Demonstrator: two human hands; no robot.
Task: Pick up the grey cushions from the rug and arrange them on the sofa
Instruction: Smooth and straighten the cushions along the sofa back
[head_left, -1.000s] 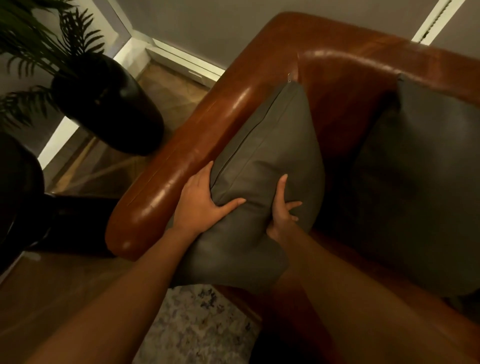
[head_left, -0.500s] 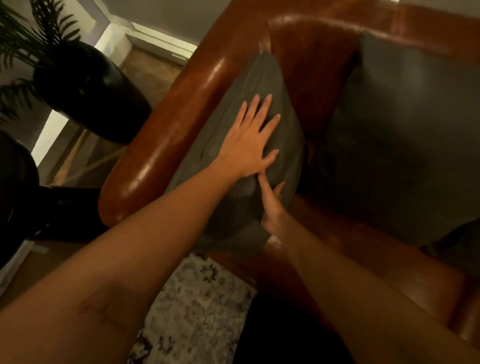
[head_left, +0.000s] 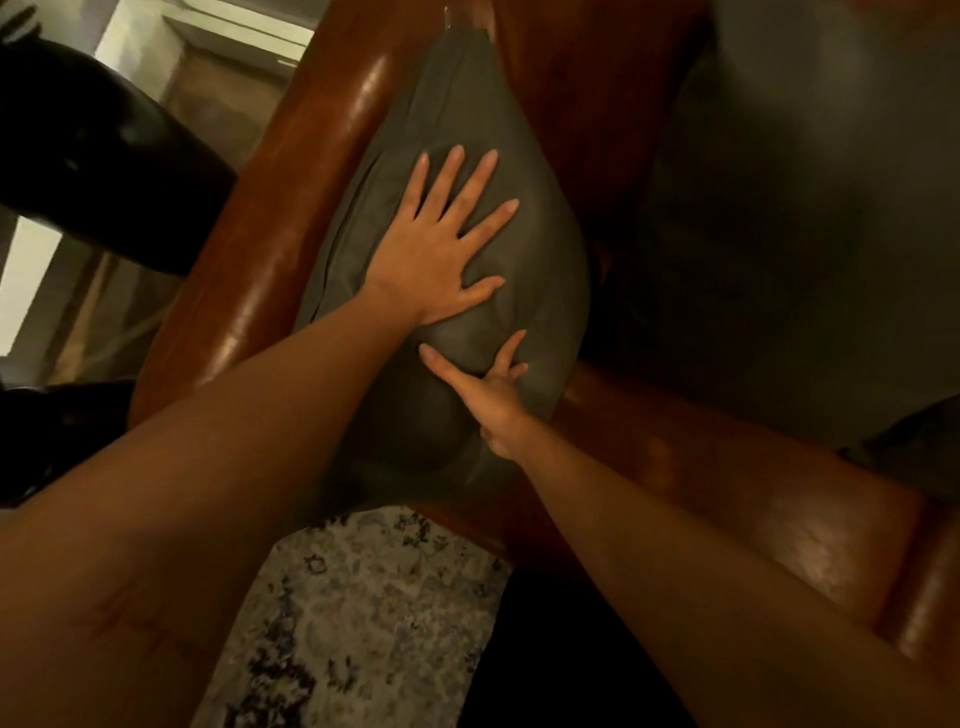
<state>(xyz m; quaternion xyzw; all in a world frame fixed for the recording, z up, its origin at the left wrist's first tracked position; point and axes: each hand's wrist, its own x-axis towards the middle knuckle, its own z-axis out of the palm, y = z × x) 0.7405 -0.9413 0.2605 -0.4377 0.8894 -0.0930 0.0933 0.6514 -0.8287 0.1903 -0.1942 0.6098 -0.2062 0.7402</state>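
Lowest on my feed, the patterned rug (head_left: 363, 597) shows between the two forearms and runs up to the front of the brown leather sofa (head_left: 779, 519). Just past it I see the right hand (head_left: 493, 400) against the lower part of the grey cushion (head_left: 540, 291), thumb and forefinger stretched straight and gripping nothing. The left hand (head_left: 436, 249) lies flat higher on it, fingers spread, pressing a dent. The cushion stands on the seat against the armrest (head_left: 270, 249), a second grey cushion (head_left: 805, 234) is beside it, and a black pot (head_left: 104, 171) sits beyond the arm.
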